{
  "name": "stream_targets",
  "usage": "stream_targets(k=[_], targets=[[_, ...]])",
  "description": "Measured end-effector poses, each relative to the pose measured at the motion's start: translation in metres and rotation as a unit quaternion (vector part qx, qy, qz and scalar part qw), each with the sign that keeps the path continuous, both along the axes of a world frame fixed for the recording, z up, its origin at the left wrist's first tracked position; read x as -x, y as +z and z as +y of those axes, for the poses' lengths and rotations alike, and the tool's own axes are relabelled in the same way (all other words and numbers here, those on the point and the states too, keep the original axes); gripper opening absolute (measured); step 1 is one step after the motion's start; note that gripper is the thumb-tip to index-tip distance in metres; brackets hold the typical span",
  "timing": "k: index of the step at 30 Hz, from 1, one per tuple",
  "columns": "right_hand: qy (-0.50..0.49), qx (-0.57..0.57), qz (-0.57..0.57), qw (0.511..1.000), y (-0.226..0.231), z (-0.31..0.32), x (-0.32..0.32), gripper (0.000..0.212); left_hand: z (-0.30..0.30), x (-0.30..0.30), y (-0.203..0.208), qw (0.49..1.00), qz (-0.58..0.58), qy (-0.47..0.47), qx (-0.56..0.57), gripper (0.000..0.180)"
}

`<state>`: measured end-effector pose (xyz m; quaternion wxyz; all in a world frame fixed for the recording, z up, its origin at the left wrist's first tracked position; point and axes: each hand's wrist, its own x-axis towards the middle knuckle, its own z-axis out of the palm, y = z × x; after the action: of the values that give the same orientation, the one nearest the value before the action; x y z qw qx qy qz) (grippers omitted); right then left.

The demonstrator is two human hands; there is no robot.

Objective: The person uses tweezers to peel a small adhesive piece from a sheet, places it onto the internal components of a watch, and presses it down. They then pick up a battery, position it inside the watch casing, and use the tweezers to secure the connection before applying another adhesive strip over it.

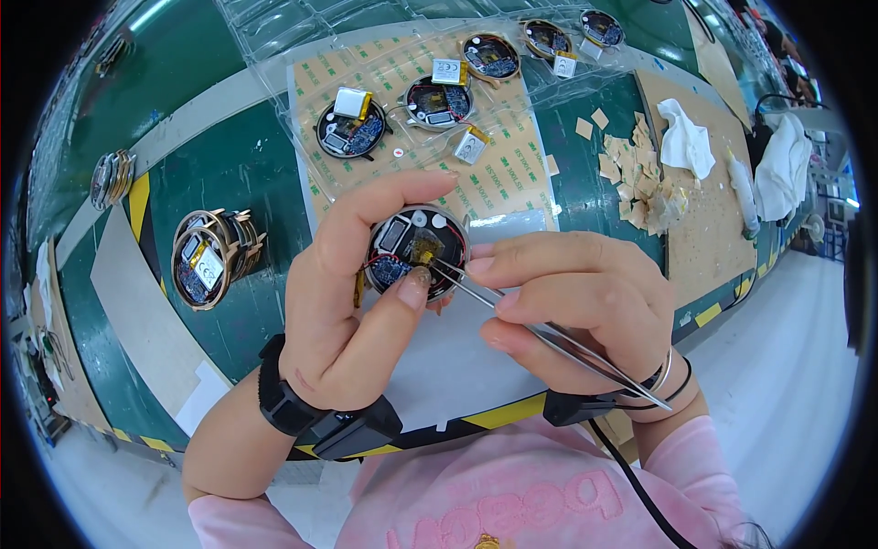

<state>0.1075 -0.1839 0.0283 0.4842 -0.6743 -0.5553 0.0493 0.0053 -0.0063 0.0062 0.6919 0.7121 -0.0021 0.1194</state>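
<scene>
My left hand (352, 293) is closed around a round watch case (395, 227) with its inside facing up, showing a circuit board, thin red wires and a small yellow taped part (426, 257). The left thumb presses inside the case beside that part. Between the fingers of my right hand (585, 302) is a pair of metal tweezers (558, 341), slanting down to the right. Their tips reach into the case at the yellow part, close to the left thumb. Whether the tips grip anything is too small to tell.
Beyond my hands, several open watch cases with small batteries (352, 102) lie in a clear plastic tray (274, 64) over a patterned adhesive sheet (512, 183). Stacked watch cases (206, 265) stand at left. Tan paper scraps (631, 169), a white cloth (686, 137) and a tube (742, 188) lie right.
</scene>
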Motion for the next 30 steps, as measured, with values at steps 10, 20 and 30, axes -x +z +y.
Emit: stream_targets(k=[10,20,30], targets=[[0.017,-0.002,-0.087,0.996,-0.0017,0.0014,-0.0028,0.029,0.0025,0.0005,-0.0028,0.999,-0.021,-0.011,-0.027,0.048],[0.002,-0.005,-0.132,0.991,-0.0010,-0.0009,0.0000,0.028,0.0046,0.0028,0.0005,0.999,0.046,-0.024,-0.003,0.048],[-0.002,-0.035,-0.034,0.999,0.0037,-0.0015,-0.0050,0.024,-0.0014,0.0049,0.0003,0.991,0.079,-0.049,0.096,0.047]])
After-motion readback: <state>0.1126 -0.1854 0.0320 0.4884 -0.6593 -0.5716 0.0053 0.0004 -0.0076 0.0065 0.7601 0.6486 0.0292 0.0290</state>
